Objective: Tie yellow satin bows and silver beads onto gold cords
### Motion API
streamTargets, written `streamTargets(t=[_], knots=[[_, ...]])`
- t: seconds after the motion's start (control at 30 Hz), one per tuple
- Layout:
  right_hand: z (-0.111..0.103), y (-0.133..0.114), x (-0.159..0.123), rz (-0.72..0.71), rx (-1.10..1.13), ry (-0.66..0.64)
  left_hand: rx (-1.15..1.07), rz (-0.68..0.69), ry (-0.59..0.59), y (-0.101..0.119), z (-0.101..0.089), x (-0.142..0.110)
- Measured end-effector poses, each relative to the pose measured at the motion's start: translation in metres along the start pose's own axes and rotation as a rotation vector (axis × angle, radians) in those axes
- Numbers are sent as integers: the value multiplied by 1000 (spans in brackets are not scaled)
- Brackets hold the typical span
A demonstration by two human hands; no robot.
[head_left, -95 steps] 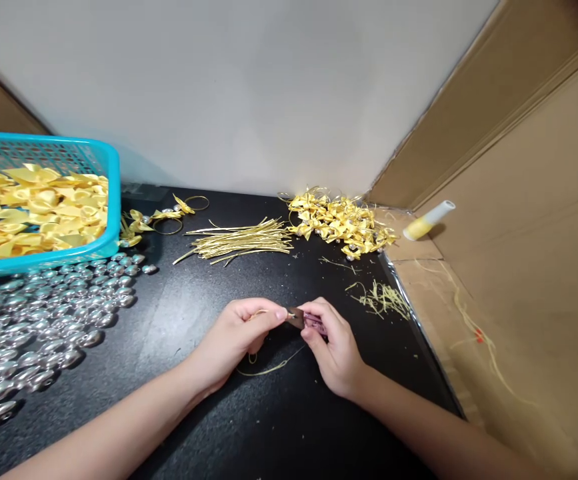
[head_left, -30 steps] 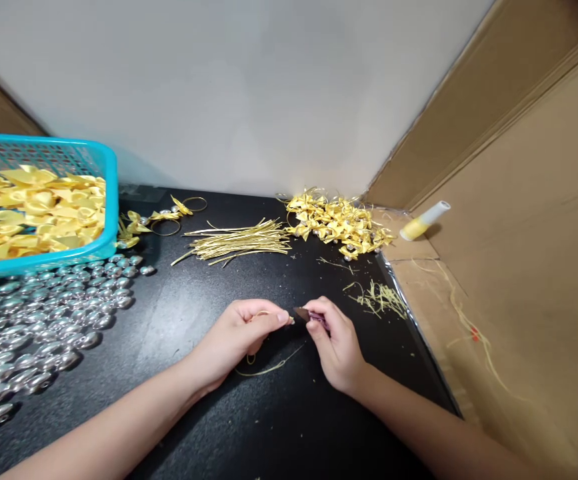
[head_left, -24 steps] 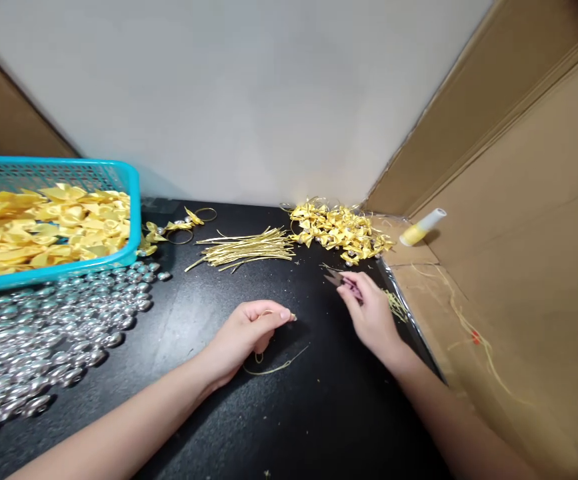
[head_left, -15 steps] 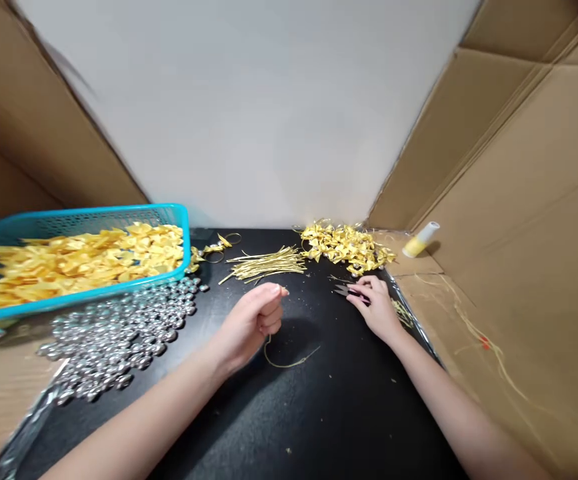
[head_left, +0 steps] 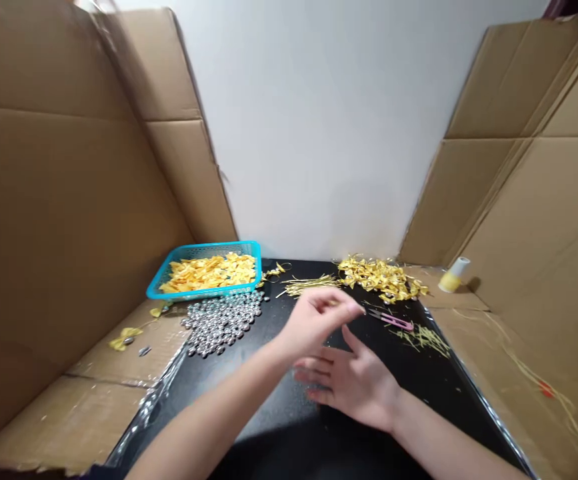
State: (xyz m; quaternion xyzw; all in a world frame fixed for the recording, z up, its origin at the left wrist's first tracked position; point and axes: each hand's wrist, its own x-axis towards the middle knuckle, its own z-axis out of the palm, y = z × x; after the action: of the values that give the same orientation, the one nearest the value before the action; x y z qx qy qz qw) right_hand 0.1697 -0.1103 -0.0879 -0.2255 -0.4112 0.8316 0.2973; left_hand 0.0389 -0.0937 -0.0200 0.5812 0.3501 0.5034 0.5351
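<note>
My left hand [head_left: 313, 323] is closed in a pinch over the middle of the black table. A speck of gold shows between its fingers, from the thin gold cord seen hanging there earlier; the rest is hidden. Just below it, my right hand [head_left: 356, 383] is open, palm turned up and fingers spread, holding nothing. Pink thread snips [head_left: 393, 320] lie on the table beyond my right hand, blades pointing left. Behind my left hand lies a bundle of gold cord pieces [head_left: 311, 285]. A heap of yellow bows [head_left: 381, 277] with silver beads and cord loops sits at the back right.
A blue basket [head_left: 203, 293] of yellow ribbon pieces stands at the back left, with silver beads [head_left: 223, 323] spread before it. Cord scraps [head_left: 426, 338] lie at right. A yellow-and-white spool [head_left: 453, 275] stands on cardboard. Cardboard walls [head_left: 69, 220] flank both sides.
My right hand drew the snips away from my left hand, laid them on the table at right and came back open toward it. My left hand stays pinched. The view has tilted up.
</note>
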Motion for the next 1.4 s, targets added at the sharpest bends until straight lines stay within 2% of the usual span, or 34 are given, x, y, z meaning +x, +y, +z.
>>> streamTargets(t=[0.07,0.17,0.27,0.33,0.4,0.5,0.57,0.63,0.7,0.73,0.83,0.9,0.97,1.03,1.1,1.17,1.27,1.4], knots=[[8,-7,6,-100,165,69,71,-10,-114,-11,9,-28],[-4,-32,12,-217,259,205,203,-66,-235,-36,14,-67],[-17,-52,12,-217,264,276,268,-90,-201,-59,12,-87],[-19,-56,11,-198,278,321,271,-111,-183,-71,11,-90],[-17,-55,9,-188,288,354,270,-63,-197,-78,10,-91],[-15,-54,3,-219,292,399,319,122,-303,-82,7,-96],[-17,-60,-3,-290,268,430,377,213,-407,-81,0,-104],[-19,-70,-12,-395,199,457,456,242,-491,-76,-12,-114],[-21,-80,-20,-474,109,457,603,256,-518,-70,-30,-122],[-22,-85,-23,-500,64,444,680,265,-492,-66,-41,-122],[-23,-97,-28,-585,-71,421,925,253,-279,-56,-86,-106],[-25,-103,-29,-680,-154,444,1168,106,-22,-47,-127,-79],[-28,-108,-28,-757,-220,469,1259,2,153,-36,-172,-44],[-34,-112,-27,-804,-271,499,1315,-115,227,-25,-213,-8],[-39,-112,-26,-825,-324,543,1342,-252,193,-19,-243,24],[-43,-111,-25,-821,-385,576,1342,-386,136,-18,-257,49],[-49,-108,-23,-793,-482,620,1312,-527,87,-27,-258,72],[-57,-106,-20,-750,-499,614,1197,-551,97,-26,-256,81]])
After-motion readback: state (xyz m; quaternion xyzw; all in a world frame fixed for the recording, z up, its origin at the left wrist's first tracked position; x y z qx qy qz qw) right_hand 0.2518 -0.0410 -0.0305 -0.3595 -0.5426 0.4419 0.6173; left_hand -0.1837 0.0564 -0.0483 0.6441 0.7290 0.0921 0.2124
